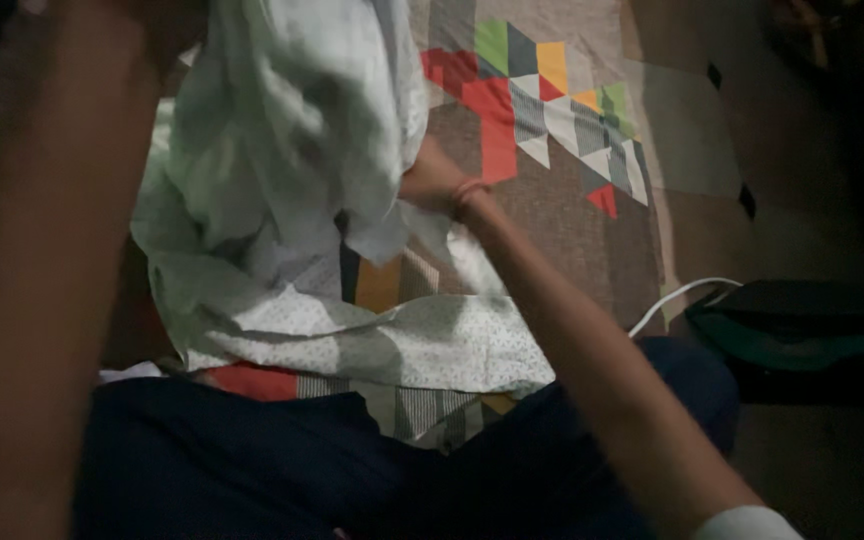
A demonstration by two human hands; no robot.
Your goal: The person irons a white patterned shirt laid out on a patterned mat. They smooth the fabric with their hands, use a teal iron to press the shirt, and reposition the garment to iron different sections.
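The fingers of the right hand (437, 185) are tucked under a fold of the pale green cloth (292, 130), so only the back of the hand and the wrist show; they seem to be pinching the fabric from beneath, but whether they are clenched cannot be told for sure. The left hand is up near the top of the view, blurred and in shadow. Only its forearm (42, 280) reads clearly, close to the camera, and its fingers cannot be made out, though the cloth hangs as if lifted from that side.

The cloth itself is bunched and raised in the middle, its upper part held up in a loose mass while its lower part, with a fine dotted print, lies spread over the patterned rug (552, 130). Nothing about it is folded yet: no neat edge, no squared layers, just a crumpled heap. By my judgement the handling is at an early stage, with the straightening and folding all left to do.

Nearer than the cloth are the person's dark trousers (252, 460). To the right of the cloth, off the rug, a white cable (677, 298) runs toward a dark green bag (802, 325).
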